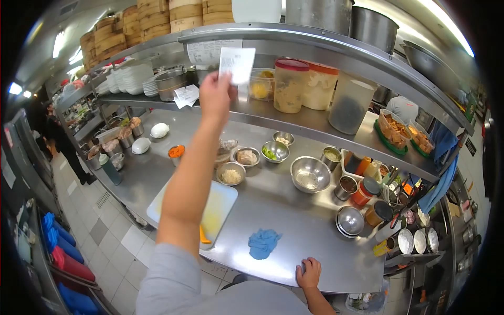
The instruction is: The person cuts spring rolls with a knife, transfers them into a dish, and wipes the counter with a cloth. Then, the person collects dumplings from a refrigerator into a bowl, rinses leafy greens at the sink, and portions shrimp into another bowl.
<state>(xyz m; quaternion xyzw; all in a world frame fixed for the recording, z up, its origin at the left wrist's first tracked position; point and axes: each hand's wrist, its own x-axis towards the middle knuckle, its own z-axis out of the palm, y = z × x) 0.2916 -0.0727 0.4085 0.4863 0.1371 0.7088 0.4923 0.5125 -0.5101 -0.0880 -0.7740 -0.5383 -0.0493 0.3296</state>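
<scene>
My left hand [218,94] is raised in front of the steel shelf and pinches a small white printed receipt [237,64] by its lower edge. Just behind it, another printed sheet [210,52] hangs from the shelf's upper rail. My right hand [308,273] lies on the counter's front edge, fingers resting on the metal and holding nothing. A crumpled blue cloth [264,243] is on the counter to its left. Beneath my left forearm is a white cutting board [223,202], partly hidden, with a yellow-orange handle [204,234] on it.
Metal bowls of food [231,173] and a larger steel bowl [310,174] stand across the counter [304,220]. The shelf carries lidded tubs [291,86], plates [126,81] and more paper slips [186,96]. Sauce bottles and jars [366,191] crowd the right side. A person [65,142] stands far left.
</scene>
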